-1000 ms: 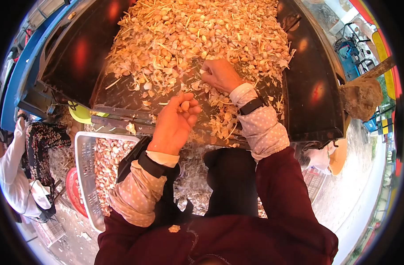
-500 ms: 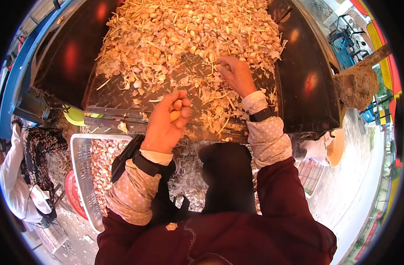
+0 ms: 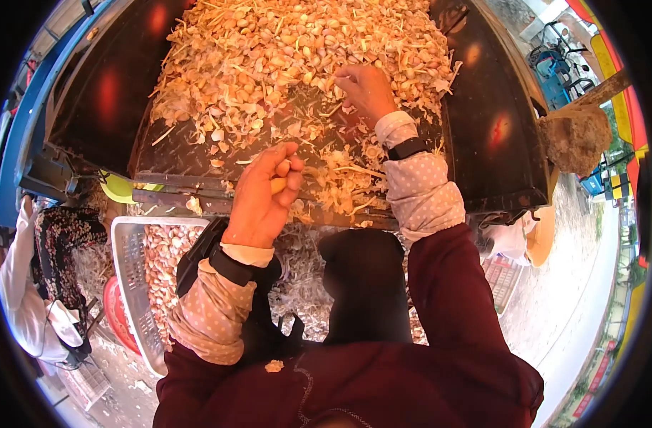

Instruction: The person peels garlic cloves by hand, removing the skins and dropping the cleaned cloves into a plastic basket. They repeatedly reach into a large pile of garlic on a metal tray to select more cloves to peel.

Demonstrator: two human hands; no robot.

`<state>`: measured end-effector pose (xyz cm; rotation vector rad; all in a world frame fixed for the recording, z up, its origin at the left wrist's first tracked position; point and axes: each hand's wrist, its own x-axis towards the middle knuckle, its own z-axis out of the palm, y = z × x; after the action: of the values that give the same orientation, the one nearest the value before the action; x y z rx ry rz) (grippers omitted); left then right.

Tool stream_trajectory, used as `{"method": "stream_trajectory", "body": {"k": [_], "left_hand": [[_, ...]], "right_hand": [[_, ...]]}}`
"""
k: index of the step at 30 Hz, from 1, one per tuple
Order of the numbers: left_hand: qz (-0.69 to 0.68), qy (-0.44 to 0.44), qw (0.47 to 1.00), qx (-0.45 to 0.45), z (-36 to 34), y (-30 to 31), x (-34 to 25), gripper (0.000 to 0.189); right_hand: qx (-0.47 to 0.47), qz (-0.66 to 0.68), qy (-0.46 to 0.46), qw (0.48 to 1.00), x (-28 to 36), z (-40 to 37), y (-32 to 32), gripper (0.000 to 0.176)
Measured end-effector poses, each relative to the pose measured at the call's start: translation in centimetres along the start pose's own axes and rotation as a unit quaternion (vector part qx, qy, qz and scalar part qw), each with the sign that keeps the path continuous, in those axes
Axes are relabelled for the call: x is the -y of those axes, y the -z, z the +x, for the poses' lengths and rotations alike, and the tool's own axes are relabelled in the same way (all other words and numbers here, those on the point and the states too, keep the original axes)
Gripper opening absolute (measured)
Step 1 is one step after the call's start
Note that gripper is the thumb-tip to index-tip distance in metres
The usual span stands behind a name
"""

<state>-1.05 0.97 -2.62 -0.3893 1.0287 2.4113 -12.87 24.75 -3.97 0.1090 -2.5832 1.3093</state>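
A big heap of garlic cloves and dry skins (image 3: 290, 50) lies on a dark metal bed (image 3: 190, 146). My left hand (image 3: 263, 196) is cupped near the bed's front edge and holds a few garlic cloves (image 3: 281, 171) between thumb and fingers. My right hand (image 3: 365, 87) reaches farther in, fingers curled down into the edge of the heap; what it grips is hidden. Both arms wear dotted sleeve covers over a maroon top.
A white plastic crate (image 3: 130, 278) with garlic stands below the bed at the left, a red basin (image 3: 117, 310) beside it. A seated person (image 3: 33, 278) is at the far left. The bed's dark side walls (image 3: 504, 128) rise on both sides. Husks litter the ground.
My right hand has moved up and back into the heap from the loose skins near the bed's front. My left hand has stayed low with its cloves, drifting slightly left.
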Motion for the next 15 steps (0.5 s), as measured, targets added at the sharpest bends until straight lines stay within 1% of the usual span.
{"method": "stream_trajectory", "body": {"k": [1,2,3,4,6,8,9,10,11,12,13,14,15], "left_hand": [[0.006,-0.002,1.0,0.001,-0.1,-0.1,0.0,0.023],[0.011,-0.004,1.0,0.004,0.0,-0.2,0.0,0.023],[0.012,-0.006,1.0,0.004,0.0,-0.1,-0.1,0.023],[0.017,-0.011,1.0,0.014,0.1,0.1,-0.2,0.023],[0.02,-0.011,0.999,0.023,-0.1,0.3,0.0,0.022],[0.023,-0.02,0.999,0.017,-0.1,-0.1,-0.2,0.022],[0.022,-0.021,0.999,0.018,-0.1,-0.1,-0.3,0.022],[0.023,-0.024,0.999,0.023,-0.1,0.0,-0.2,0.022],[0.022,-0.026,0.999,0.026,-0.1,0.2,-0.1,0.022],[0.021,-0.026,0.999,0.026,0.0,0.3,0.0,0.022],[0.038,-0.031,0.998,0.032,0.1,0.3,0.0,0.022],[0.054,-0.036,0.997,0.038,0.1,0.2,0.0,0.023],[0.054,-0.037,0.997,0.04,0.0,0.1,0.1,0.023]], "right_hand": [[0.026,-0.133,-0.015,0.991,-0.9,1.2,-0.9,0.017],[0.051,-0.264,-0.029,0.963,-1.8,2.0,-1.6,0.02],[0.023,-0.301,-0.007,0.953,-1.9,2.2,-2.3,0.023],[0.024,-0.3,-0.005,0.953,-2.2,2.7,-2.3,0.023],[0.125,-0.297,-0.06,0.945,-2.1,2.9,-1.8,0.021],[0.113,-0.318,-0.054,0.94,-1.1,2.0,-1.2,0.018],[0.114,-0.302,-0.054,0.945,-0.8,1.6,-1.1,0.017],[0.116,-0.287,-0.053,0.95,-0.5,1.2,-0.9,0.019],[0.162,-0.195,-0.131,0.958,-0.3,0.7,-0.2,0.02],[0.162,-0.196,-0.131,0.958,-0.3,-0.3,0.3,0.02],[0.15,-0.05,-0.155,0.975,-0.2,-1.2,0.9,0.022],[0.135,0.098,-0.175,0.97,-0.1,-2.0,1.2,0.025],[0.134,0.097,-0.174,0.971,0.4,-3.0,1.2,0.025]]}}
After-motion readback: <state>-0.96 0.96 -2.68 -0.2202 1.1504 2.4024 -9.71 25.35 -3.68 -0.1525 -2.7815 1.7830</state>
